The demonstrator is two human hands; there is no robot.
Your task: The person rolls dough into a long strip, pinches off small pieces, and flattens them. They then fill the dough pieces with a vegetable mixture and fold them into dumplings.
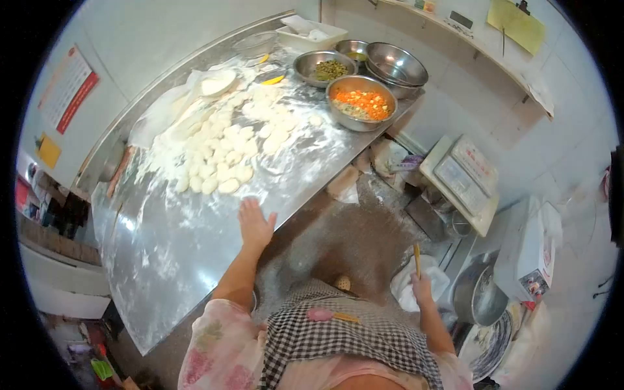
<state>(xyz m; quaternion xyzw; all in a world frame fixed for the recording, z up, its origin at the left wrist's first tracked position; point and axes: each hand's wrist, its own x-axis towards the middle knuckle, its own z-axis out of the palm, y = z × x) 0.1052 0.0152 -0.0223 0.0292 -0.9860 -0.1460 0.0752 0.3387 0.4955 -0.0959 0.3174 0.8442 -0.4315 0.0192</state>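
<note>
My left hand (255, 224) is over the near edge of the floured metal table (162, 260), fingers spread, holding nothing. Just beyond its fingertips lie many pale, flattened dough pieces (221, 159) in loose flour. Whether the palm touches the metal I cannot tell. Off to the right, away from the table, my right hand (422, 286) is closed around a thin wooden stick (417, 260) that points up. A white cloth or bag (406, 286) is beside that hand.
Metal bowls with orange diced filling (361, 104) and green filling (329, 70) stand at the table's far right. Beyond the floor gap are a scale (461, 182), a large metal pot (480, 292) and a white box (526, 253). A shelf (474, 42) runs along the wall.
</note>
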